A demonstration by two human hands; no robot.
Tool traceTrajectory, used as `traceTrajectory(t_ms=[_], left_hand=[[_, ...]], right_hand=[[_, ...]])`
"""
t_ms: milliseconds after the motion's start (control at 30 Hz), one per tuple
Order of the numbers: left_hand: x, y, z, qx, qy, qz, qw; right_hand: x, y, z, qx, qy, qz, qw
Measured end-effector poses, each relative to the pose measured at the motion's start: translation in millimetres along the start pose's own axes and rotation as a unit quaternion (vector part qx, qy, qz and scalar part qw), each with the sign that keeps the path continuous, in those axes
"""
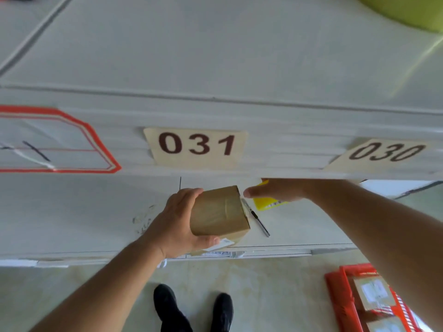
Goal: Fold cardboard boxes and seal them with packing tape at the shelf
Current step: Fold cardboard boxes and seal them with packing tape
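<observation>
while left hand (177, 226) grips box (219, 212) near shelf edge (275, 250), right hand (275, 190) reaches, fingers straight.

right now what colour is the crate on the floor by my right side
Orange-red crate, holding labelled parcels; clearest at lower right of the head view.

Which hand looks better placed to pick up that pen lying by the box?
Probably the right hand: it hovers open just above the pen, holding nothing. The left hand is busy gripping the cardboard box on the pen's far side.
</observation>
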State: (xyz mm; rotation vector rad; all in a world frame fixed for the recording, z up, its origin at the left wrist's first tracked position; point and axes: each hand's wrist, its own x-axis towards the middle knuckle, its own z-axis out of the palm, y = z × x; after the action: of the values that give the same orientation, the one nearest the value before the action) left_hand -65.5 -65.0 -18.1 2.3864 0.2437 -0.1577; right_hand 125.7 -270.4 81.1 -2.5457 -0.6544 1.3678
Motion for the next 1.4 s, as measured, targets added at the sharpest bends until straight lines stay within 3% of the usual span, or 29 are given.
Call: traceTrajectory(t_ms=[133,367,433,533,600,767,867,967,1100,1233,1300,1400], left_hand=[[0,-1,0,-0.003,-0.015,-0.006,1.000],[0,-1,-2,0.003,-0.037,-0.026,0.999],[2,8,-5,0.093,-0.039,-0.010,0.995],[16,38,2,0.265,-0.029,0.039,0.963],[30,57,15,0.277,-0.030,0.032,0.960],[36,59,5,0.198,-0.053,0.085,0.975],[30,52,-23,0.057,-0.084,0.084,0.991],[33,39,-32,-0.081,-0.135,0.056,0.986],[44,18,-39,-0.133,-0.160,0.008,0.978],[52,-8,-56,-0.126,-0.186,-0.033,0.974],[47,-23,-59,-0.097,-0.134,-0.055,0.985],[29,-40,-27,-0.034,0.101,-0.118,0.987]], right_hand=[[19,21,9,-0.014,0.017,0.047,0.999],[33,29,26,-0.105,0.024,0.052,0.993],[31,34,28,-0.096,0.023,0.051,0.994],[29,35,32,-0.073,0.021,0.043,0.996],[30,33,35,-0.073,0.028,0.032,0.996],[16,39,36,-0.012,0.070,-0.011,0.997],[-2,48,25,0.196,0.038,-0.033,0.979],[-4,57,21,0.352,-0.062,-0.034,0.933],[8,41,37,0.371,-0.126,-0.018,0.920],[20,30,40,0.460,-0.118,-0.023,0.880],[26,25,40,0.504,-0.117,-0.025,0.855],[33,15,49,0.555,-0.118,-0.022,0.823]])
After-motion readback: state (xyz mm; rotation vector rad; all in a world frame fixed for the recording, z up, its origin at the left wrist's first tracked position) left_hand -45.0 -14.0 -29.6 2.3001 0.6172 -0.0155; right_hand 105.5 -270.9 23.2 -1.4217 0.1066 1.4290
